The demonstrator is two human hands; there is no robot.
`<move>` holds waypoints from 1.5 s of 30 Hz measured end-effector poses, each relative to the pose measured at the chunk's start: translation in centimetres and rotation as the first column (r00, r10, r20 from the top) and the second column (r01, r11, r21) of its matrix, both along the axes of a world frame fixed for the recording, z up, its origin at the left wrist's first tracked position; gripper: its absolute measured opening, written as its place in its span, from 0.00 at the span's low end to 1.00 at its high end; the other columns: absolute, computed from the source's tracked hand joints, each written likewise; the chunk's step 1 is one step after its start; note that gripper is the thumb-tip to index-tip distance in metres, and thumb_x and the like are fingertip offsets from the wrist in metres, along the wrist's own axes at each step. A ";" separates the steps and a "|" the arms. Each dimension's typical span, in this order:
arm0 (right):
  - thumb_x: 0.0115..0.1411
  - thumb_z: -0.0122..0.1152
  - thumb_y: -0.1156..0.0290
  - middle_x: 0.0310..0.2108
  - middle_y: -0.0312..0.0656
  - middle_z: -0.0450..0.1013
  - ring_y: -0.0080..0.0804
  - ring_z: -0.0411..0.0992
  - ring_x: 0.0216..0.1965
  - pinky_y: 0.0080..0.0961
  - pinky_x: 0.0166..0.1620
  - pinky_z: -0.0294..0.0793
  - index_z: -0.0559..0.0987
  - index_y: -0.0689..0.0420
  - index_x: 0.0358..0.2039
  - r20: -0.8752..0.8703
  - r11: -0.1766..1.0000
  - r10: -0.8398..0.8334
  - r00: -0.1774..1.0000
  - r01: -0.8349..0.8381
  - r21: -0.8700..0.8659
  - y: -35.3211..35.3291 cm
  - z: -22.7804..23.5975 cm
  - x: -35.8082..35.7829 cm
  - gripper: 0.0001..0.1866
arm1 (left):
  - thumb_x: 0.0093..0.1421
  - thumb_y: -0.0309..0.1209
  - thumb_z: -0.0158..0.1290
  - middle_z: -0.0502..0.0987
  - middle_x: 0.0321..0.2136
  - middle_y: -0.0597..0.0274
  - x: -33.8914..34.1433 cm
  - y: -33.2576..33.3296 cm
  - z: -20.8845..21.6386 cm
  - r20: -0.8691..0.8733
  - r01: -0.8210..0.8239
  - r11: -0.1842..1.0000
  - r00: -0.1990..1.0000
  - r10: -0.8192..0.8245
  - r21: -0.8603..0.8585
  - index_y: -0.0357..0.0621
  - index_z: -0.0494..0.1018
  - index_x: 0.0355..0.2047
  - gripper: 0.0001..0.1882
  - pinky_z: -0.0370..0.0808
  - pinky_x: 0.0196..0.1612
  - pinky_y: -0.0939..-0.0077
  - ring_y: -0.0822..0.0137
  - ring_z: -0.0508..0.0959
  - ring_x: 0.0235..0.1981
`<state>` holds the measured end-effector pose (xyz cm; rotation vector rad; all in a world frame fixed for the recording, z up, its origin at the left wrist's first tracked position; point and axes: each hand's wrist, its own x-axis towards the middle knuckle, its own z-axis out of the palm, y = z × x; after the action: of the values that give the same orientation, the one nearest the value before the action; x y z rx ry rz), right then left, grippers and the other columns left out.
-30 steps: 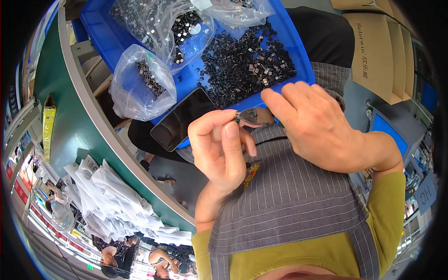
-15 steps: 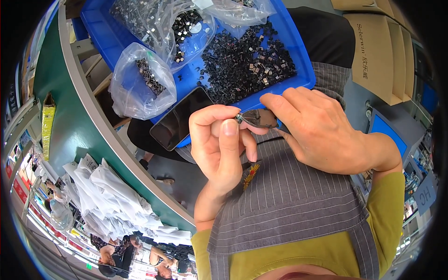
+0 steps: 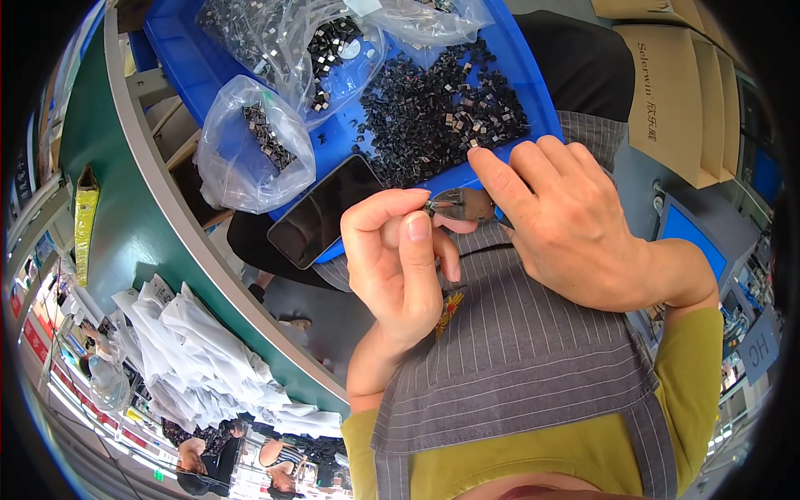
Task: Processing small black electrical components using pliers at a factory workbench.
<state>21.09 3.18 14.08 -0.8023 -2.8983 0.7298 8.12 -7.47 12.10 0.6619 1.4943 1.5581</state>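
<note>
My left hand (image 3: pixel 396 262) pinches a small dark part (image 3: pixel 428 206) between thumb and forefinger; most of it is covered by the fingertips. Against it lies the pointed end of a shiny dark metal tool (image 3: pixel 467 204), which looks like small pliers with a bit of blue at the handle. My right hand (image 3: pixel 567 221) is curled around that handle, and its forefinger sticks out over the tray's near edge. Beyond both hands, the blue tray (image 3: pixel 546 108) bears a heap of small black pieces (image 3: pixel 417 117), some with shiny metal faces.
A black phone (image 3: pixel 321 212) leans on the tray's near left corner. Beside it an open clear bag (image 3: pixel 254 179) holds more pieces; larger clear bags (image 3: pixel 283 50) lie further back. At left runs a green table (image 3: pixel 142 225) with white packets (image 3: pixel 200 342). Cardboard boxes (image 3: pixel 675 108) stand at right.
My right hand has turned a little, its forefinger rising away from the tool. The tool's face now catches more light. My left hand has shifted slightly right, still pinching the part.
</note>
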 end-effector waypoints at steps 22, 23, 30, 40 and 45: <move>0.62 0.50 0.67 0.33 0.54 0.73 0.55 0.72 0.38 0.43 0.40 0.69 0.68 0.60 0.45 0.116 0.344 0.100 0.988 0.076 -0.936 2.1 1.8 -0.4 0.14 | 0.68 0.30 0.38 0.75 0.23 0.52 -1.4 -0.7 0.5 0.311 0.100 0.990 0.942 -0.127 0.099 0.36 0.60 0.44 0.10 0.60 0.17 0.90 0.80 0.64 0.13; 0.62 0.50 0.67 0.33 0.54 0.73 0.55 0.72 0.38 0.43 0.40 0.69 0.68 0.60 0.45 0.117 0.344 0.100 0.988 0.076 -0.936 2.1 1.8 -0.4 0.14 | 0.68 0.29 0.38 0.75 0.23 0.52 -1.4 -0.7 0.5 0.300 0.106 0.990 0.945 -0.131 0.098 0.36 0.60 0.44 0.09 0.60 0.17 0.90 0.80 0.64 0.13; 0.61 0.51 0.68 0.31 0.54 0.73 0.55 0.72 0.37 0.43 0.38 0.69 0.68 0.61 0.44 0.097 0.327 0.091 0.991 0.062 -0.943 2.0 1.6 -0.3 0.13 | 0.68 0.29 0.38 0.75 0.23 0.52 -1.4 -0.8 0.1 0.267 0.104 0.984 0.953 -0.140 0.145 0.36 0.60 0.44 0.09 0.61 0.17 0.90 0.80 0.64 0.14; 0.57 0.55 0.74 0.30 0.52 0.72 0.52 0.72 0.35 0.43 0.35 0.69 0.68 0.61 0.41 -0.097 0.546 -0.030 0.995 -0.065 -0.835 0.8 0.2 0.2 0.12 | 0.67 0.26 0.40 0.74 0.25 0.51 -1.2 -0.9 0.4 0.112 0.112 0.985 0.985 -0.127 0.131 0.36 0.60 0.45 0.09 0.62 0.19 0.89 0.80 0.65 0.16; 0.53 0.58 0.76 0.30 0.48 0.70 0.48 0.70 0.36 0.40 0.37 0.68 0.69 0.59 0.40 -0.147 0.704 -0.033 0.989 -0.082 -0.706 0.6 0.0 0.4 0.14 | 0.67 0.26 0.40 0.74 0.25 0.51 -1.0 -0.8 0.3 0.096 0.089 0.989 0.990 -0.100 0.116 0.35 0.60 0.45 0.09 0.62 0.20 0.89 0.80 0.65 0.16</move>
<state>21.45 3.77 14.03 -0.6886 -2.4445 1.8879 7.17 -8.27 12.45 0.6967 1.2899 1.5874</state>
